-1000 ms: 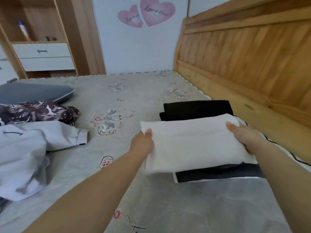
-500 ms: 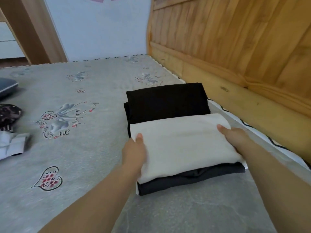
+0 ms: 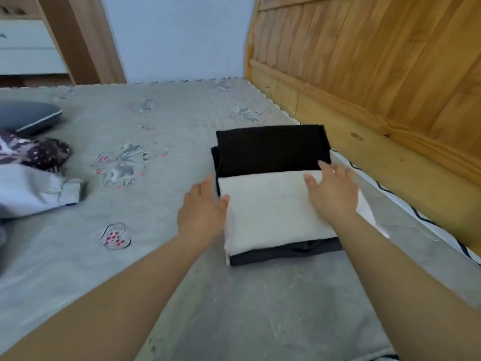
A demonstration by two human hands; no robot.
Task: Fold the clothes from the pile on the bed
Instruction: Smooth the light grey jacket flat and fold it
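- Folded cream-white garment (image 3: 268,212) lies on top of the stack near the right side of the bed, a neat rectangle with a soft, slightly fuzzy surface and a rounded fold along its far edge.
- Beneath it, a folded black garment (image 3: 270,149) sticks out on the far side, and a dark grey folded piece (image 3: 286,252) shows along the near edge.
- Left hand (image 3: 201,211) sits at the left edge of the white garment, fingers straight and relaxed, thumb tip touching the cloth; it grips nothing.
- Right hand (image 3: 331,191) rests flat on the right part of the white garment, fingers spread and extended, the tips reaching the black garment.
- Grey bedspread (image 3: 161,230) has heart and floral prints.
- Wooden headboard (image 3: 377,74) runs along the right.
- At far left lie the unfolded pile: a pale grey garment (image 3: 33,191), a dark patterned garment (image 3: 39,152), and a grey pillow (image 3: 28,115) behind them.
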